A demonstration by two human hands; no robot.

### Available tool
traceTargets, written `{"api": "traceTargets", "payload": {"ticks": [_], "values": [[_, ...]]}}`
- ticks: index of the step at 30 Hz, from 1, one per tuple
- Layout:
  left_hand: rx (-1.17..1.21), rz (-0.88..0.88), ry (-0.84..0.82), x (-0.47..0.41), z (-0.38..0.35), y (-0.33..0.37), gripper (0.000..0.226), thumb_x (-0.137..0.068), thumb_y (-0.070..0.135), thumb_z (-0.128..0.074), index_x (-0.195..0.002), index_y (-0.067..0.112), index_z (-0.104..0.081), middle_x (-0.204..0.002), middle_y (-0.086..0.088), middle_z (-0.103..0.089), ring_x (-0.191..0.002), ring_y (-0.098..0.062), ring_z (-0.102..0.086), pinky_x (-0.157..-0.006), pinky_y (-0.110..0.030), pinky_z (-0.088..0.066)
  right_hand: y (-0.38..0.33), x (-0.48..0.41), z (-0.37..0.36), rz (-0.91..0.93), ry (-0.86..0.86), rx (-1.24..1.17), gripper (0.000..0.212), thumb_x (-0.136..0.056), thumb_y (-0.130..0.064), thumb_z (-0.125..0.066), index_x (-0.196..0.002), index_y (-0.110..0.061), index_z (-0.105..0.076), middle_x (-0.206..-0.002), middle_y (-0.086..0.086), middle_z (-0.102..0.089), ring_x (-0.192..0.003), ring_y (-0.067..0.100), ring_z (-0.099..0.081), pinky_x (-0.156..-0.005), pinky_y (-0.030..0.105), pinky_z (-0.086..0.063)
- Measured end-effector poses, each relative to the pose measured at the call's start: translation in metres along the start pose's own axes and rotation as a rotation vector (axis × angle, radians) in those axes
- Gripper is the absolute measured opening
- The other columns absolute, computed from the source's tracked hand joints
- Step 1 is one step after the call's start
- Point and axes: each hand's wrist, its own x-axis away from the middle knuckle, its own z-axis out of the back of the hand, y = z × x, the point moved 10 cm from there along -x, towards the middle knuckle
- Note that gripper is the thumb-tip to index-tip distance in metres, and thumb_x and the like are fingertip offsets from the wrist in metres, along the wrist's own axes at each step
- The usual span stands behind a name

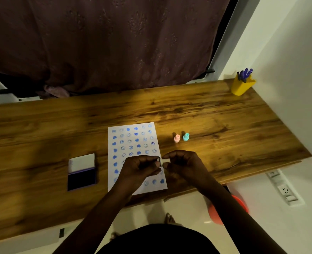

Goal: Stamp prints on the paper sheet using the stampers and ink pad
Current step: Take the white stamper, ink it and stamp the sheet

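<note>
The counter (224, 125) carries 1 paper sheet (133, 136), printed in 6 columns of blue stamp marks; the lower rows are partly hidden, so the total cannot be told. There is 1 open ink pad (82, 172). 3 stampers show: 1 pink (176, 138), 1 teal (186, 136), and 1 white (164, 160) held between 2 hands, left (139, 168) and right (183, 165). 1 yellow holder (242, 87) keeps several purple pens (245, 73), too bunched to count.

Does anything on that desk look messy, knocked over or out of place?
Nothing stands out. The paper sheet lies flat with tidy rows of blue prints, the ink pad sits open beside it, and the pink stamper and teal stamper stand upright. Both hands hold a small white stamper.
</note>
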Motion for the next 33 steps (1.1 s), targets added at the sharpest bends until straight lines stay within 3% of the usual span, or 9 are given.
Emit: {"api": "traceTargets", "payload": {"ticks": [3, 7, 14, 18, 22, 25, 27, 30, 33], "values": [[-0.001, -0.005, 0.0, -0.002, -0.002, 0.0, 0.025, -0.09, 0.005, -0.077, -0.102, 0.026, -0.083, -0.106, -0.006, -0.082, -0.099, -0.026, -0.079, -0.093, -0.048, -0.063, -0.004, -0.002, 0.002, 0.04, -0.043, 0.045, 0.023, -0.091, -0.006, -0.074, -0.113, -0.011, -0.074, -0.104, -0.006, -0.08, -0.09, 0.004, -0.076, -0.067, 0.015, -0.057], [-0.012, -0.009, -0.024, -0.006, -0.011, -0.001, 0.02, -0.089, 0.003, -0.077, -0.105, 0.014, -0.082, -0.104, -0.012, -0.082, -0.099, -0.031, -0.079, -0.093, -0.051, -0.062, 0.0, -0.002, 0.008, 0.031, -0.104, -0.011, 0.024, -0.093, -0.009, -0.073, -0.117, -0.014, -0.074, -0.111, -0.002, -0.079, -0.1, 0.012, -0.076, -0.074, 0.021, -0.059], [-0.076, -0.042, -0.03, -0.017, -0.031, 0.002, 0.028, -0.082, 0.01, -0.085, -0.093, 0.036, -0.085, -0.098, 0.005, -0.084, -0.095, -0.013, -0.079, -0.078, -0.023, -0.062, 0.023, -0.007, 0.03, -0.062, -0.137, -0.008, 0.021, -0.096, -0.026, -0.071, -0.11, -0.011, -0.073, -0.093, 0.011, -0.078, -0.081, 0.026, -0.076, -0.071, 0.033, -0.06], [-0.132, -0.049, -0.016, -0.029, -0.045, 0.0, 0.028, -0.079, 0.023, -0.087, -0.096, 0.043, -0.083, -0.1, 0.008, -0.084, -0.101, -0.011, -0.078, -0.092, -0.033, -0.061, 0.022, -0.016, 0.047, -0.046, -0.123, 0.036, 0.016, -0.093, -0.029, -0.074, -0.103, -0.017, -0.077, -0.091, 0.007, -0.079, -0.079, 0.017, -0.075, -0.069, 0.027, -0.058], [-0.14, 0.041, 0.054, -0.04, -0.054, -0.014, 0.026, -0.066, 0.042, -0.087, -0.089, 0.05, -0.081, -0.097, 0.011, -0.083, -0.102, -0.009, -0.077, -0.101, -0.045, -0.058, 0.011, -0.038, 0.093, 0.036, -0.01, 0.28, 0.011, -0.086, -0.037, -0.08, -0.092, -0.028, -0.081, -0.081, -0.002, -0.078, -0.074, 0.011, -0.073, -0.069, 0.028, -0.058], [-0.164, 0.074, 0.106, -0.043, -0.051, -0.022, 0.023, -0.077, 0.033, -0.087, -0.087, 0.052, -0.08, -0.097, 0.016, -0.082, -0.101, -0.006, -0.076, -0.099, -0.042, -0.06, 0.011, -0.06, 0.141, 0.051, 0.185, 0.649, 0.016, -0.084, -0.038, -0.081, -0.092, -0.024, -0.081, -0.087, -0.009, -0.077, -0.082, 0.007, -0.073, -0.073, 0.023, -0.056], [-0.17, 0.078, 0.127, -0.044, -0.049, -0.024, 0.026, -0.081, 0.026, -0.086, -0.084, 0.051, -0.08, -0.096, 0.017, -0.082, -0.098, -0.006, -0.076, -0.096, -0.04, -0.062, 0.012, -0.074, 0.159, 0.071, 0.243, 0.851, 0.017, -0.09, -0.032, -0.075, -0.086, -0.016, -0.079, -0.087, -0.004, -0.076, -0.08, 0.013, -0.073, -0.072, 0.028, -0.056], [-0.174, 0.092, 0.138, -0.044, -0.049, -0.028, 0.024, -0.083, 0.022, -0.084, -0.084, 0.046, -0.081, -0.093, 0.016, -0.082, -0.093, -0.003, -0.077, -0.094, -0.039, -0.063, 0.022, -0.093, 0.169, 0.043, 0.259, 0.968, 0.02, -0.093, -0.027, -0.069, -0.083, -0.01, -0.075, -0.084, 0.008, -0.076, -0.072, 0.023, -0.07, -0.068, 0.037, -0.057], [-0.154, 0.106, 0.165, -0.045, -0.046, -0.033, 0.02, -0.083, 0.018, -0.084, -0.089, 0.037, -0.083, -0.093, 0.007, -0.083, -0.095, -0.013, -0.078, -0.096, -0.046, -0.062, 0.031, -0.107, 0.171, 0.022, 0.258, 0.979, 0.017, -0.093, -0.023, -0.066, -0.086, -0.01, -0.074, -0.086, 0.008, -0.076, -0.075, 0.024, -0.069, -0.068, 0.038, -0.058]]}}
